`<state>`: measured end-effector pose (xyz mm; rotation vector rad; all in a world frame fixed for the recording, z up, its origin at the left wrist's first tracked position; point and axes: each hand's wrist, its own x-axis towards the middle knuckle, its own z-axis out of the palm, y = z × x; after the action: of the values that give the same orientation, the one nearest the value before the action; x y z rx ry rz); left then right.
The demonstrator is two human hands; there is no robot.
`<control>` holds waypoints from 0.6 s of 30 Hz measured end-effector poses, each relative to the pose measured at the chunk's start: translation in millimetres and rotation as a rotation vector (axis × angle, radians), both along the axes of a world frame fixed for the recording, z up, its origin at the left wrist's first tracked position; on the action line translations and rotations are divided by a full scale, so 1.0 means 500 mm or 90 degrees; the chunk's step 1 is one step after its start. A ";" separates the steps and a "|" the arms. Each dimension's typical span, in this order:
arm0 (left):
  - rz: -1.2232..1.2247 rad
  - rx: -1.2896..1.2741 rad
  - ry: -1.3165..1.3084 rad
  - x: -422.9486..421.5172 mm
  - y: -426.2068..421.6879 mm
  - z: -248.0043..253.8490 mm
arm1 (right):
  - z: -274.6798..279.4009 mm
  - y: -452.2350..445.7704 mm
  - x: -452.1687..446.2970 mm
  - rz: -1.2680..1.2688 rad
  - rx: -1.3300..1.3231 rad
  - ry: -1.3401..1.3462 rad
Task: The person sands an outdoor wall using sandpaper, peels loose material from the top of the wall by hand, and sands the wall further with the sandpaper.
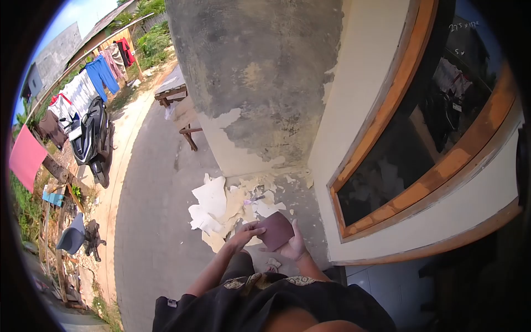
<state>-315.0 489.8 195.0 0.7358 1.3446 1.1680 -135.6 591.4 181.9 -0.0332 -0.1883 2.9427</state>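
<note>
Apparently the wall (260, 66) is mostly stripped, cream paint (221, 145) remaining low, as the left hand (245, 235) pinches a brown sheet (276, 231), the right hand (295, 247) touching it, grip unclear.

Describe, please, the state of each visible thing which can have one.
brown sheet, held, nearly flat
left hand, gripping the sheet's left side
right hand, against the sheet's right side, thumb raised
wall, pale coating partly gone, grey surface exposed
loose flakes, scattered on the floor
window glass, marked with writing
laundry, hung outdoors
motorbike, parked, riderless
</note>
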 end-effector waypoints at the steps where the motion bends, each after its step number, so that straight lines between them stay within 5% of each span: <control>1: -0.017 -0.009 -0.010 -0.014 0.021 0.006 | -0.003 0.012 -0.007 -0.016 -0.004 -0.011; 10: -0.127 0.009 0.067 -0.235 0.268 0.005 | -0.020 0.210 -0.209 -0.124 0.132 -0.147; 15: 0.016 0.190 0.528 -0.503 0.473 0.082 | 0.032 0.396 -0.327 -0.184 0.182 -0.164; 18: 0.187 0.345 0.821 -0.677 0.614 0.252 | -0.015 0.498 -0.350 -0.261 0.112 -0.162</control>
<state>-653.3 796.6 320.7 1.9372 2.2394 1.3327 -310.4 840.2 174.4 -0.3747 -0.4218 2.4958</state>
